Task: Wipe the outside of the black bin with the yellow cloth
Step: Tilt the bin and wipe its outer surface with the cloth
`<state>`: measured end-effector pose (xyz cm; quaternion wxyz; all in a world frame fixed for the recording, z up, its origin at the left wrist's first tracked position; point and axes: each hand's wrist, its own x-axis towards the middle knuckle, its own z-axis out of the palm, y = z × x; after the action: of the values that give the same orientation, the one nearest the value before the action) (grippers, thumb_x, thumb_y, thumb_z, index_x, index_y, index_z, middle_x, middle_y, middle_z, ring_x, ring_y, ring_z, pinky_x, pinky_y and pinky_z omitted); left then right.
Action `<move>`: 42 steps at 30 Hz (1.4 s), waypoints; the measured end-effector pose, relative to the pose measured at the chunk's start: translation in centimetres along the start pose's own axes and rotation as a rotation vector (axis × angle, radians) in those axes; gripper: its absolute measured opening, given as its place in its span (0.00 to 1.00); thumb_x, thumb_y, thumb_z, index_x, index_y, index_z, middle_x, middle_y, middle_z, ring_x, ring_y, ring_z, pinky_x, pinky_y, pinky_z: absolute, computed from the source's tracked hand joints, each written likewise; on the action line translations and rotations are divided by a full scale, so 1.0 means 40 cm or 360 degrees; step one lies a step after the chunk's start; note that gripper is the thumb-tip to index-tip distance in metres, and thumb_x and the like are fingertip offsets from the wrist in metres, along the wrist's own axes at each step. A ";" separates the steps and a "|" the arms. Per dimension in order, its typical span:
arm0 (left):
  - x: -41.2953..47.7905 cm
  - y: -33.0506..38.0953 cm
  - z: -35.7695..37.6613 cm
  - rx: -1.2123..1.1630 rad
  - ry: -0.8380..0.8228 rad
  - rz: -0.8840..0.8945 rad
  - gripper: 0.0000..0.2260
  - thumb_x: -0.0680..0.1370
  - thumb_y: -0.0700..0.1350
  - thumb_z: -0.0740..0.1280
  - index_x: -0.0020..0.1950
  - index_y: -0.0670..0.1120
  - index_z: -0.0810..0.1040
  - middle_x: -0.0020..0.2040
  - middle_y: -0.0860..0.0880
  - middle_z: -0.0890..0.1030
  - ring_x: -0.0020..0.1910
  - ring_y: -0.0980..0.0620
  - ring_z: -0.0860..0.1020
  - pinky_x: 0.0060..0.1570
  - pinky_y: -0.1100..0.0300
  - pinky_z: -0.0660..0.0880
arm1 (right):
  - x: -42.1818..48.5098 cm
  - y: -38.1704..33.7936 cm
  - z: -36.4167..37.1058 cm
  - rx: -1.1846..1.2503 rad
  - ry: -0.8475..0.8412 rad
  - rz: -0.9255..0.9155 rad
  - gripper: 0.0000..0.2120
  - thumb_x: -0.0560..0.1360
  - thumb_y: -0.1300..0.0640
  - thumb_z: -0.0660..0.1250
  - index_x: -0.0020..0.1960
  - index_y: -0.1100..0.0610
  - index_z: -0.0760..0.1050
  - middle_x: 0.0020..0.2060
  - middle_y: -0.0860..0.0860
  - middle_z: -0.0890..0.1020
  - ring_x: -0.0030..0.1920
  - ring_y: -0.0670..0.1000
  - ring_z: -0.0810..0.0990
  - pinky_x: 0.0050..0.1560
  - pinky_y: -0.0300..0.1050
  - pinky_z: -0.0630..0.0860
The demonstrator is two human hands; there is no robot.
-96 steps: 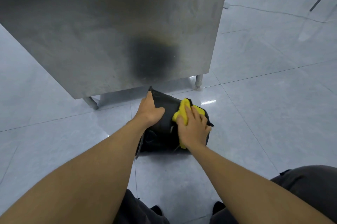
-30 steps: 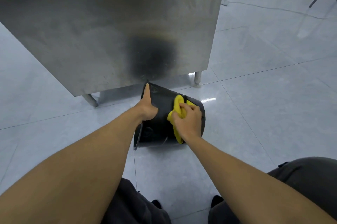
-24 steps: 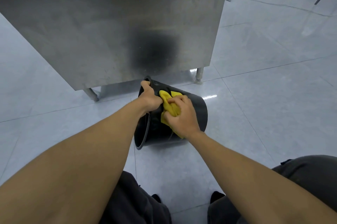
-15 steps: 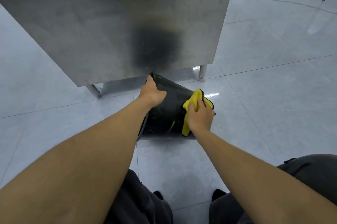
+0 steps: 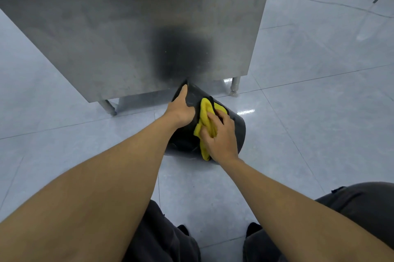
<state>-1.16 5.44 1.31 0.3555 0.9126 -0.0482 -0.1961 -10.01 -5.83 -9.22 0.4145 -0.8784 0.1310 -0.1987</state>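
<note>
The black bin (image 5: 238, 131) lies on its side on the tiled floor, its rim end toward the left, just in front of a steel cabinet. My left hand (image 5: 179, 109) grips the bin at its rim end, thumb pointing up along the edge. My right hand (image 5: 220, 137) presses the bunched yellow cloth (image 5: 205, 117) against the bin's upper outer wall, beside my left hand. My hands hide much of the bin's side.
A stainless steel cabinet (image 5: 132, 27) on short metal legs (image 5: 234, 86) stands right behind the bin, its lower edge just above the bin's rim. Pale glossy floor tiles (image 5: 309, 123) spread all around. My knees in dark trousers (image 5: 351, 208) are at the bottom.
My right hand has slid the yellow cloth from the bin's right end leftward along the wall, toward my left hand. My left hand has stayed gripping the rim end.
</note>
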 end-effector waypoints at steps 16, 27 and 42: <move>0.007 0.016 0.000 -0.0073 0.0287 0.0005 0.29 0.77 0.34 0.68 0.75 0.44 0.61 0.66 0.42 0.74 0.57 0.45 0.75 0.49 0.54 0.75 | 0.022 -0.030 -0.002 0.0063 -0.0258 -0.0073 0.24 0.74 0.55 0.71 0.70 0.51 0.74 0.71 0.48 0.71 0.70 0.48 0.65 0.66 0.36 0.63; -0.011 -0.001 -0.011 -0.0145 0.0060 -0.0088 0.36 0.82 0.36 0.58 0.84 0.57 0.44 0.45 0.54 0.70 0.50 0.45 0.76 0.48 0.53 0.75 | -0.082 0.048 0.005 -0.0318 -0.0315 -0.0593 0.25 0.73 0.51 0.74 0.68 0.52 0.73 0.71 0.54 0.68 0.70 0.57 0.67 0.61 0.51 0.78; 0.002 -0.011 -0.016 -0.0131 0.0201 -0.0046 0.26 0.78 0.34 0.66 0.73 0.42 0.59 0.61 0.39 0.76 0.51 0.45 0.77 0.37 0.58 0.72 | 0.055 0.078 -0.019 -0.0165 -0.0032 0.0927 0.25 0.82 0.45 0.51 0.77 0.50 0.64 0.73 0.54 0.70 0.71 0.60 0.68 0.69 0.62 0.67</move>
<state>-0.86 6.14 1.44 0.3921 0.9084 -0.0045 -0.1450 -8.62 -9.17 -10.68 0.4097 -0.8258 0.3834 -0.0558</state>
